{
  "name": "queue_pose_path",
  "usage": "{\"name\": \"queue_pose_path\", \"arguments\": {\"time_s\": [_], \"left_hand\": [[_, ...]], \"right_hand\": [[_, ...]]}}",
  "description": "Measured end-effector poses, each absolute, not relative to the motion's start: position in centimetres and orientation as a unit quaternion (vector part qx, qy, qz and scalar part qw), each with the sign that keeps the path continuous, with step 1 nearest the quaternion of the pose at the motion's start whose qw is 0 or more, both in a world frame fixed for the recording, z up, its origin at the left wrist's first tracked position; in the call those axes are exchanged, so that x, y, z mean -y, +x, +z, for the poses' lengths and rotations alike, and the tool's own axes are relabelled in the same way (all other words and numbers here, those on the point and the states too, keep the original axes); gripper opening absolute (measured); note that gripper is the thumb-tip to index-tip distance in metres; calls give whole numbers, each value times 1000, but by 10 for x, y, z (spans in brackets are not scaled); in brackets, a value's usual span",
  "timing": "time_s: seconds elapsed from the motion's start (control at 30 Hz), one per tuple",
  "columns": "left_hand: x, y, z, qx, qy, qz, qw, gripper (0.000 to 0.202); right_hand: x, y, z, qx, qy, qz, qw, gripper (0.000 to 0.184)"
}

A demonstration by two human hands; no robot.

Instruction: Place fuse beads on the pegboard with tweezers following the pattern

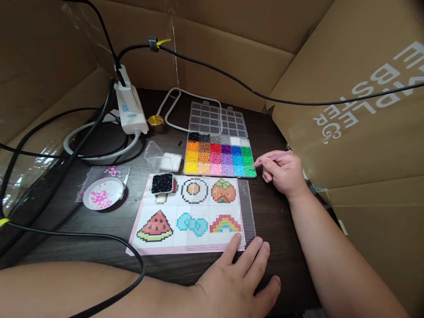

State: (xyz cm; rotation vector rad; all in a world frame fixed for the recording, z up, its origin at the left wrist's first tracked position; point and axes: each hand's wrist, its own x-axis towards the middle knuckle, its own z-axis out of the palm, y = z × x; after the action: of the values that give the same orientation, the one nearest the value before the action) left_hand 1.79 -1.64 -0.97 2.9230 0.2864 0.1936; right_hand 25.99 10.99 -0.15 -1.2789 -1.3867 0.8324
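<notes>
My right hand [284, 174] pinches pink tweezers [271, 158] whose tip reaches the green beads at the right end of the open bead box [219, 157]. My left hand [240, 284] lies flat with fingers spread on the dark table [285, 256], its fingertips touching the near edge of the clear pegboard [216, 211]. The pegboard rests over a pattern sheet [160, 222] showing a watermelon, a bow, a rainbow and other pictures. A small tray of black beads [162, 183] sits on the sheet's top left corner.
A white dish with pink beads [103, 194] rests on another pegboard at the left. A clear tub of white beads [170, 161] stands beside the box. A white power unit [130, 106], black cables [56, 180] and a gold cap [156, 123] lie behind. Cardboard walls [356, 137] surround the table.
</notes>
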Motion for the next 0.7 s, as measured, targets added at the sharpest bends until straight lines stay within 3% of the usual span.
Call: {"name": "queue_pose_path", "arguments": {"time_s": [0.7], "left_hand": [[15,17,-9,-94,989,70,92,61]], "right_hand": [[-110,260,-1,574,-505,364,532,21]]}}
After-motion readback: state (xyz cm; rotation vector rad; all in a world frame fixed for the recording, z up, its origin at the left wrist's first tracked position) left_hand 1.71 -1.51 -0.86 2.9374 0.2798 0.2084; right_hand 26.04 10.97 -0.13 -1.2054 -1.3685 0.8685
